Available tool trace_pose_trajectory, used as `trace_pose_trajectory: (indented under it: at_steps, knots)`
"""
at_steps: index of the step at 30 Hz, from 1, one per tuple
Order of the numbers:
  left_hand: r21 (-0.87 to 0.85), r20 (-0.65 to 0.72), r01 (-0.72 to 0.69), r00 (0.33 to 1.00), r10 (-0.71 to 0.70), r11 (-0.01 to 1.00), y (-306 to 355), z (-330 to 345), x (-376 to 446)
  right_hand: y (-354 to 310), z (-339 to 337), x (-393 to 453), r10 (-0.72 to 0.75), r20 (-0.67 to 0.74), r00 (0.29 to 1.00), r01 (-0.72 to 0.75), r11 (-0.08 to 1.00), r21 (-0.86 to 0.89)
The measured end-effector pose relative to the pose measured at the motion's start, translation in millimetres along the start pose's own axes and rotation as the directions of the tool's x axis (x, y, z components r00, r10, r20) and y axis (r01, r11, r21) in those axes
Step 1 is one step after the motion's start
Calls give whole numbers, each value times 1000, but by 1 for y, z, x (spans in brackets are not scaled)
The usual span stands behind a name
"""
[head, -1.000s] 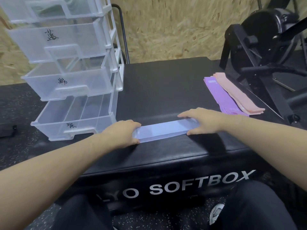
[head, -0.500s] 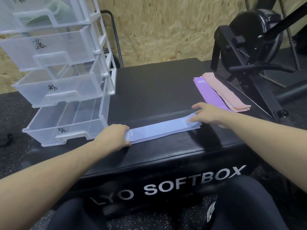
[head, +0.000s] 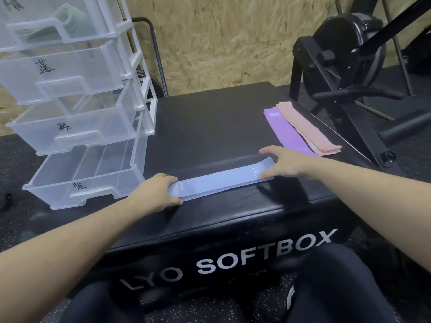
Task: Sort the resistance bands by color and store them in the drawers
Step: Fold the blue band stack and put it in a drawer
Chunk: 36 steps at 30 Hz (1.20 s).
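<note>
A stack of light blue resistance bands point(head: 221, 181) lies flat near the front edge of the black soft box point(head: 210, 127). My left hand point(head: 155, 191) presses down on its left end, thumb under the edge. My right hand point(head: 285, 163) holds the right end, fingers spread over it. Purple bands point(head: 285, 129) and pink bands point(head: 307, 127) lie side by side at the box's right edge. A clear plastic drawer unit point(head: 77, 127) stands to the left with its drawers pulled out, each marked with a handwritten label. The top drawer holds green bands point(head: 67, 17).
A black exercise machine point(head: 349, 66) with metal legs stands to the right of the box. A chipboard wall point(head: 221, 38) closes off the back. Black speckled rubber floor surrounds the box, and my knees are at the bottom of the view.
My right hand slid rightward along the blue bands, stretching the stack out longer and uncovering the "20" print. My left hand stayed on the left end. The view shifted slightly.
</note>
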<state>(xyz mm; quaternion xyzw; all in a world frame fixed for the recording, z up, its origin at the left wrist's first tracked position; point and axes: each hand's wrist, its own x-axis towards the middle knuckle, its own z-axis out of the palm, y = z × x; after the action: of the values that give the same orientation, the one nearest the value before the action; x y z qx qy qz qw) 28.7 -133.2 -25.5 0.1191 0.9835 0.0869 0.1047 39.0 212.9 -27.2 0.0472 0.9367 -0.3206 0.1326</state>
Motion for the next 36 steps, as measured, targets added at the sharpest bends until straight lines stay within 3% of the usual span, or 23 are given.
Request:
trace_pose_trajectory:
  at_steps: [4,15,25,27,29,31,36]
  knots:
    - [74,10,59,998,-60,996,-2,-3,2,6,0,6,-60,97,993,83,961,-262]
    - [98,47,66,996,-71,993,-11,-5,8,2,-5,14,-171,59,983,181,929,-323]
    - [156,47,38,998,-46,987,-12,-5,2,-8,-3,12,-47,56,997,66,903,-425]
    - [161,39,32,999,-39,986,-9,-2,1,-12,-1,10,22,18,1000,-14,944,-331]
    - [120,42,42,998,-47,992,-8,-1,1,-15,-1,8,114,-18,993,-115,993,-36]
    - [2,65,87,994,-87,996,-7,-2,-1,-16,-1,6,215,-7,977,-206,944,257]
    - [-287,29,159,987,-158,945,-6,-3,-5,-14,-1,4,348,1,937,-308,828,468]
